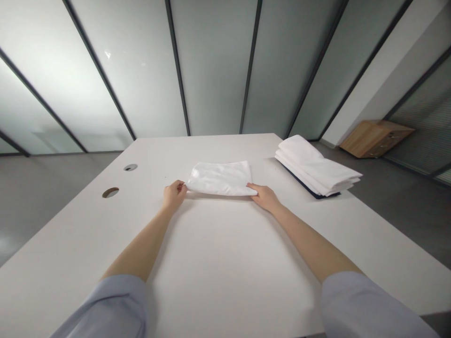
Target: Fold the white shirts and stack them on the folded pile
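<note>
A flat, shiny white plastic bag [220, 178] lies across the middle of the table, wrinkled and roughly rectangular; whether anything is inside I cannot tell. My left hand [174, 195] pinches its near left corner between thumb and fingers. At the near right corner, my right hand [265, 196] grips the edge, thumb on top and fingers partly hidden underneath. The near edge is stretched between both hands, slightly raised above the table with a shadow below it.
On the white table [225, 263], a stack of folded white cloths [313, 164] with a dark layer beneath sits at the right edge. Two round holes, one a cable hole [110, 192], are at the left. Behind stand frosted glass panels [214, 65]; a wooden cabinet [373, 138] is on the floor.
</note>
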`<state>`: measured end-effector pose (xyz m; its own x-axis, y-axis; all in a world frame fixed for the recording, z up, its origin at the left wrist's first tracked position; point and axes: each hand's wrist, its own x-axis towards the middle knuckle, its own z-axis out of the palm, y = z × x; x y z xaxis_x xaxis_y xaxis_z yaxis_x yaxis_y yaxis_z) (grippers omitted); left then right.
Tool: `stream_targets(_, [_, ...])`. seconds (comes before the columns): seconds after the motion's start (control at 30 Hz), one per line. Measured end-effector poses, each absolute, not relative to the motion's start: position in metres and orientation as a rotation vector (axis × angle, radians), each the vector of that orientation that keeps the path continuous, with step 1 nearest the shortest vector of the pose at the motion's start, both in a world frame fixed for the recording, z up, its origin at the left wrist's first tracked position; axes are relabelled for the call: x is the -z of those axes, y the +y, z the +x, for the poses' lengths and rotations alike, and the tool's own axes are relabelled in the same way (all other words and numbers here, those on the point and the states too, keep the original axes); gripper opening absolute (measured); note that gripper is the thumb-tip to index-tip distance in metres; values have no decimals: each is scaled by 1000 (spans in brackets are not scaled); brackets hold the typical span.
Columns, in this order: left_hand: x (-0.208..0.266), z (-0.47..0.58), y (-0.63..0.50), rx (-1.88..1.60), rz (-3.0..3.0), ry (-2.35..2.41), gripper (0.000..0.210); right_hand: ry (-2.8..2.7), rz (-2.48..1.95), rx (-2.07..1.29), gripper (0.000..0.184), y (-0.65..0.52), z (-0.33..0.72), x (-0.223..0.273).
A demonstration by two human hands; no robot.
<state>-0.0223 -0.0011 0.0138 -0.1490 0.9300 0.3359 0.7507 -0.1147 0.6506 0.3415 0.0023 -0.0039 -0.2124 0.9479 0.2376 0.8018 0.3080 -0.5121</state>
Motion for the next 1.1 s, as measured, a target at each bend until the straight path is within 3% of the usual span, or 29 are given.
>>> stream_targets(0.33, [-9, -20, 7, -1298, 1676, 1878, 36, -2147, -1618, -246, 48, -1, 341, 2])
stream_targets(0.53, [2, -35, 15, -1435, 1483, 1720, 19, -2032, -1583, -317, 40, 2, 346, 5])
stream_targets(0.6, [6, -41, 17, -1331, 1673, 1778, 33, -1974, -1518, -381, 37, 3, 351, 6])
stream_targets(0.73, [9, -43, 16, -959, 2185, 1750, 81, -1925, -1378, -477, 34, 3, 360, 8])
stream_targets(0.8, [7, -39, 13, -871, 2340, 1633, 94, -1950, -1339, -455, 32, 3, 361, 7])
stream_targets(0.87, [4, -34, 11, -837, 2421, 1489, 86, -2011, -1303, -397, 29, 3, 362, 7])
stream_targets(0.93, [3, -31, 9, -831, 2428, 1342, 65, -2096, -1234, -328, 30, 4, 363, 6])
stream_targets(1.0, [2, -30, 7, -861, 2358, 1249, 51, -2180, -1140, -262, 41, 6, 364, 8])
stream_targets(1.1, [4, -30, 5, -924, 2244, 1215, 50, -2289, -1032, -241, 63, 10, 366, 14])
